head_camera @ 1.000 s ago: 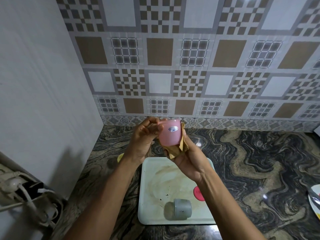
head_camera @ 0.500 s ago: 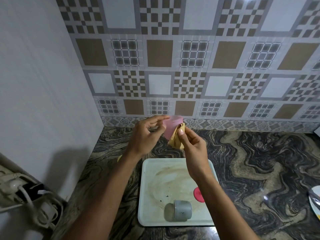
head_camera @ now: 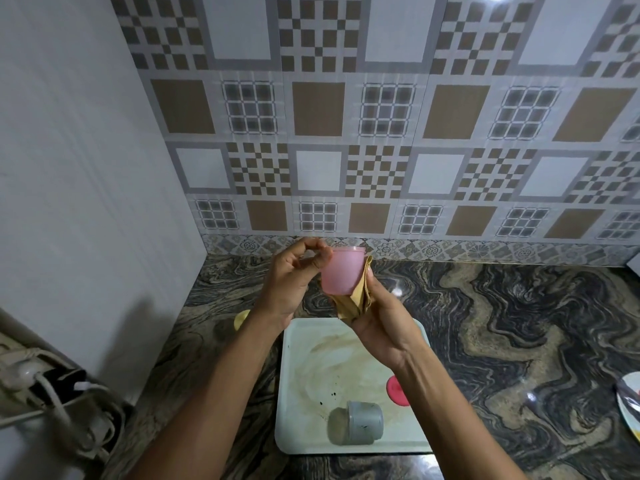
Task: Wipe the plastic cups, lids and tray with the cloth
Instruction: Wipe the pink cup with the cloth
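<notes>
Our left hand (head_camera: 294, 282) pinches the rim of the pink cup (head_camera: 343, 271) with curled fingertips; our right hand (head_camera: 384, 323) grips the folded cloth (head_camera: 356, 303) against its side, above the far edge of the tray (head_camera: 294, 393), toward the left edge of the table (head_camera: 519, 323). We should turn the cup by the rim, pressing the cloth round the wall and base.

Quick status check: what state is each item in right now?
pink cup: in the air, rim up, gripped by left hand.
cloth: bunched in right hand, against pink cup's side.
grey cup: on its side on tray.
red lid: flat on tray, partly hidden.
tray: on counter, stained brown.
</notes>
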